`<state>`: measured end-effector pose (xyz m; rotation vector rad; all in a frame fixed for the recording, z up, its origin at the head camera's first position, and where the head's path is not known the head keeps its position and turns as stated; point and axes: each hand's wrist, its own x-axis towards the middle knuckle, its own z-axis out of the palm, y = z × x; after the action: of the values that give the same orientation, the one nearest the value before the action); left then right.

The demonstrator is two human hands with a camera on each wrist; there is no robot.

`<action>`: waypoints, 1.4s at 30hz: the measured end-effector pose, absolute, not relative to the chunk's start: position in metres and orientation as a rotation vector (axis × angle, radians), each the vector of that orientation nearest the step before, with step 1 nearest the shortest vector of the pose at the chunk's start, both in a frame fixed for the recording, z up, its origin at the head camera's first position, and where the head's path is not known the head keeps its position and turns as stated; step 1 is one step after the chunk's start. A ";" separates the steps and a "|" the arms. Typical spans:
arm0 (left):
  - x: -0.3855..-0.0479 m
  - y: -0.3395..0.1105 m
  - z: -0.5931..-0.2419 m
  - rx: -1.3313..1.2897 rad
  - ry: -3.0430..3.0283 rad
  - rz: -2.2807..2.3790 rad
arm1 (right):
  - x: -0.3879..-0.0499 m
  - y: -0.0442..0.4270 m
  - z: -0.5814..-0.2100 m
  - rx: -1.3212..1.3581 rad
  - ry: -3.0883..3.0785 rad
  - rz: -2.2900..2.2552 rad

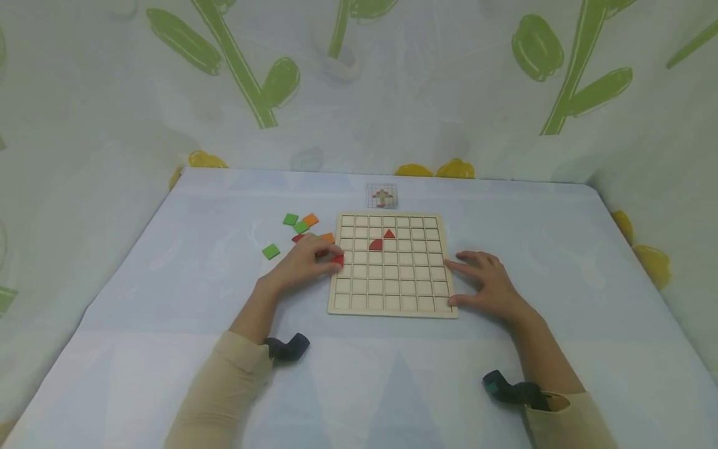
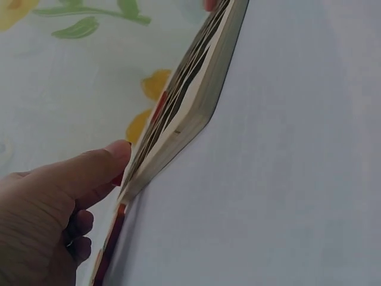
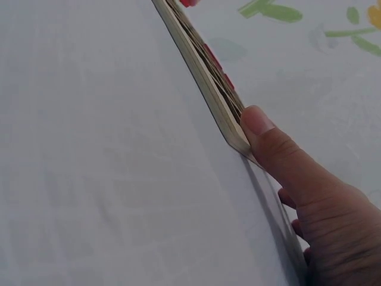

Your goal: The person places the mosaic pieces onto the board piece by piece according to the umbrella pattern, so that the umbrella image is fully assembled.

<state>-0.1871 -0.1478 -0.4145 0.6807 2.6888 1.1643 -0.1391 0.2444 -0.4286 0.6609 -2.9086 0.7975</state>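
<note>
A square wooden grid board lies flat on the table. Two red pieces sit in its upper cells: a triangle and a rounded quarter piece. My left hand pinches a red tile between thumb and fingers at the board's left edge. Part of that tile is hidden by the fingers, so its shape is unclear. On the other side my right hand touches the right edge with spread fingers; its thumb rests on the near corner in the right wrist view.
Left of the board lie loose tiles: green ones, orange ones and a red one partly behind my left hand. A small pattern card lies beyond the board. A leaf-printed curtain hangs behind the table.
</note>
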 end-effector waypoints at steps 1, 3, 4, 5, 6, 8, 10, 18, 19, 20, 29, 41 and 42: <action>-0.188 -0.146 -0.415 0.683 2.694 1.161 | -0.139 0.244 -0.429 0.663 -2.907 0.799; -0.189 -0.141 -0.415 0.692 2.701 1.162 | -0.139 0.244 -0.429 0.656 -2.913 0.797; -0.190 -0.139 -0.416 0.695 2.704 1.166 | -0.138 0.244 -0.429 0.654 -2.916 0.794; -0.191 -0.137 -0.416 0.698 2.702 1.172 | -0.138 0.244 -0.429 0.647 -2.923 0.793; -0.192 -0.135 -0.416 0.694 2.701 1.174 | -0.138 0.244 -0.429 0.640 -2.929 0.792; -0.193 -0.131 -0.416 0.692 2.693 1.178 | -0.138 0.244 -0.429 0.631 -2.935 0.795; -0.194 -0.127 -0.416 0.680 2.682 1.183 | -0.138 0.244 -0.429 0.633 -2.932 0.804; -0.197 -0.120 -0.417 0.664 2.669 1.177 | -0.138 0.243 -0.431 0.658 -2.908 0.832; -0.197 -0.119 -0.417 0.664 2.668 1.179 | -0.138 0.243 -0.431 0.655 -2.912 0.830; -0.197 -0.118 -0.418 0.664 2.668 1.178 | -0.138 0.242 -0.431 0.653 -2.915 0.828; -0.200 -0.111 -0.420 0.707 2.683 1.171 | -0.138 0.244 -0.430 0.638 -2.919 0.791; -0.203 -0.102 -0.422 0.751 2.720 1.165 | -0.139 0.244 -0.428 0.617 -2.923 0.823; -0.203 -0.102 -0.422 0.749 2.719 1.162 | -0.139 0.244 -0.428 0.613 -2.926 0.821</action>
<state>-0.2033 -0.1022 -0.4219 0.7495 2.7186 1.1619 -0.1389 0.2444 -0.4285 0.6133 -2.9256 0.8211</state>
